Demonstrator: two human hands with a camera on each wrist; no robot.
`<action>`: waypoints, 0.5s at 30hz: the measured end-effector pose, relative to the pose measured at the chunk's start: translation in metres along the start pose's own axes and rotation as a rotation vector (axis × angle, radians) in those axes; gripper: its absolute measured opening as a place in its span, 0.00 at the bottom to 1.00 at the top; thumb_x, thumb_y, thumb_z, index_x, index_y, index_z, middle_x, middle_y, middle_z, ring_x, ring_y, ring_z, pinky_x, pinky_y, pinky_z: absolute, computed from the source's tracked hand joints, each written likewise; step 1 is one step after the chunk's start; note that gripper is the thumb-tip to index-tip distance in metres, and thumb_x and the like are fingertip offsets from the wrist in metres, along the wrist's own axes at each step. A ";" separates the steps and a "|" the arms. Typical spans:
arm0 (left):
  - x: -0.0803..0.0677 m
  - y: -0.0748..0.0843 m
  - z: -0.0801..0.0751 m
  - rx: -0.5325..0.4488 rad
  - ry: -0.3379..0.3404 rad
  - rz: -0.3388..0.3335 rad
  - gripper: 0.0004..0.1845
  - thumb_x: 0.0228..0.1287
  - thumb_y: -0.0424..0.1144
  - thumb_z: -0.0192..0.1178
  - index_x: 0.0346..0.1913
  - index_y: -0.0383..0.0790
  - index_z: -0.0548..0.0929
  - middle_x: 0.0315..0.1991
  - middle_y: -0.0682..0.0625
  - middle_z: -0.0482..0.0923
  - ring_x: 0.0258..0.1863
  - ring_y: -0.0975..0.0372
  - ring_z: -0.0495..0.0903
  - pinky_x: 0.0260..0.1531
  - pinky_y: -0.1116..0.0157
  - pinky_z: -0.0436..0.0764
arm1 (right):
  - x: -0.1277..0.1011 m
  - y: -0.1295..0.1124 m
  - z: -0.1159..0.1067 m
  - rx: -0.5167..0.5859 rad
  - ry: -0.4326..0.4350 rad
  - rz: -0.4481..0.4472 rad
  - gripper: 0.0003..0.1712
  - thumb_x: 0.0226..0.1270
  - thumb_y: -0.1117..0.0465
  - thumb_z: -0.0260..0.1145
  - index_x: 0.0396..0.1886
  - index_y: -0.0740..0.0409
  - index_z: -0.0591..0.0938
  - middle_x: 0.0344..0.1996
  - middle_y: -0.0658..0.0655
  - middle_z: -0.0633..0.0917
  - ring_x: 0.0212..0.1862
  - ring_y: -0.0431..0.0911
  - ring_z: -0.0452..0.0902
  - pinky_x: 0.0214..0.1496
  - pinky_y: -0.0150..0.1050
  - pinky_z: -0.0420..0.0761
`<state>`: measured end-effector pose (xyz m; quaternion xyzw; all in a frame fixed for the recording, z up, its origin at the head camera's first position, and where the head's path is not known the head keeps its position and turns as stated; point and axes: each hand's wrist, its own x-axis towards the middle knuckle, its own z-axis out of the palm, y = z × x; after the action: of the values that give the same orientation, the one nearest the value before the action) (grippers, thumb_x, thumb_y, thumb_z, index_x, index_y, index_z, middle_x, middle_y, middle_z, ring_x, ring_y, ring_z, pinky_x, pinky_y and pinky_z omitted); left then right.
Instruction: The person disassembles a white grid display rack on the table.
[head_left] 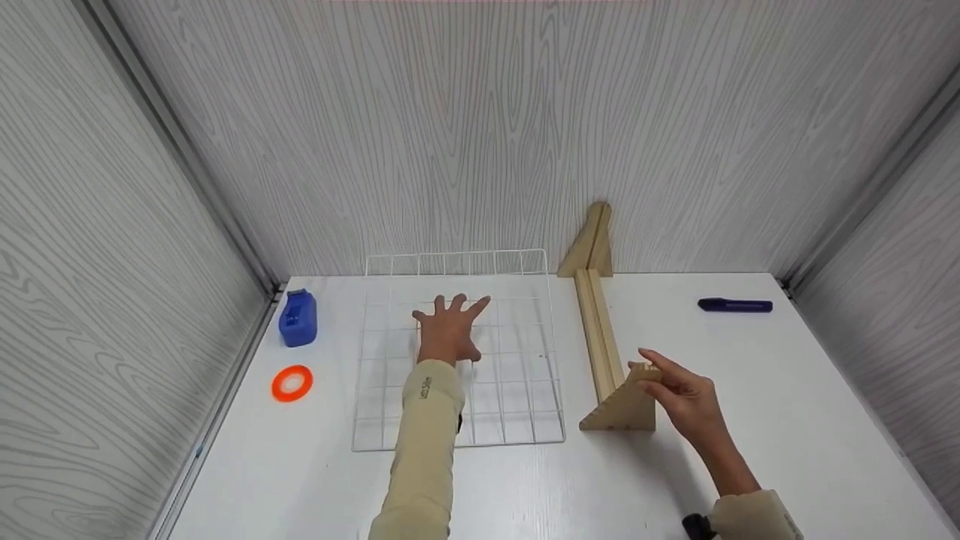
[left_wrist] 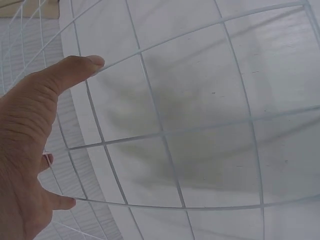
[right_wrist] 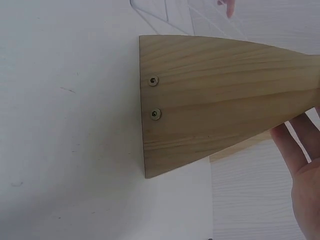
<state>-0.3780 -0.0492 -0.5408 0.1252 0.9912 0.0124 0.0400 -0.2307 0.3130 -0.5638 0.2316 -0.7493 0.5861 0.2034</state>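
Observation:
A white wire grid panel (head_left: 517,375) appears to be held above the white table, its shadow falling apart from the wires in the left wrist view. My left hand (head_left: 448,330) lies over the middle of the grid, fingers spread wide; the thumb (left_wrist: 75,70) touches a wire. To the right stands a wooden stand (head_left: 596,322), a long grooved bar with a tapered board at each end. With thumb and fingers my right hand (head_left: 686,397) pinches the top of its near end board (head_left: 630,409). Two screws (right_wrist: 154,97) show on that board's face.
At the left edge of the table are a blue tape dispenser (head_left: 298,319) and an orange ring (head_left: 292,383). A dark purple utility knife (head_left: 735,305) lies at the back right. The far end board (head_left: 589,244) stands near the back wall; walls enclose both sides.

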 end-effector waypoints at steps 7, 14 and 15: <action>0.006 0.005 0.004 0.005 -0.018 0.025 0.58 0.48 0.57 0.78 0.79 0.72 0.53 0.77 0.49 0.62 0.75 0.40 0.60 0.60 0.26 0.68 | 0.000 0.003 -0.004 -0.067 -0.003 -0.021 0.32 0.56 0.86 0.66 0.62 0.70 0.80 0.44 0.65 0.90 0.26 0.27 0.74 0.24 0.25 0.70; 0.007 0.002 0.005 -0.024 -0.041 0.031 0.57 0.49 0.57 0.79 0.79 0.71 0.54 0.77 0.48 0.61 0.76 0.39 0.59 0.60 0.25 0.67 | 0.001 0.000 -0.006 -0.098 -0.011 0.004 0.30 0.58 0.82 0.67 0.62 0.68 0.80 0.45 0.49 0.91 0.20 0.34 0.60 0.24 0.30 0.70; 0.006 0.002 0.007 -0.031 -0.041 0.032 0.57 0.48 0.56 0.79 0.79 0.71 0.55 0.77 0.47 0.61 0.75 0.39 0.59 0.60 0.25 0.66 | -0.001 0.001 -0.006 -0.097 -0.009 0.004 0.30 0.58 0.83 0.67 0.62 0.68 0.80 0.45 0.49 0.91 0.20 0.34 0.60 0.24 0.30 0.70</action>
<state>-0.3827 -0.0455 -0.5481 0.1408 0.9877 0.0260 0.0622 -0.2301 0.3193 -0.5639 0.2227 -0.7782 0.5485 0.2098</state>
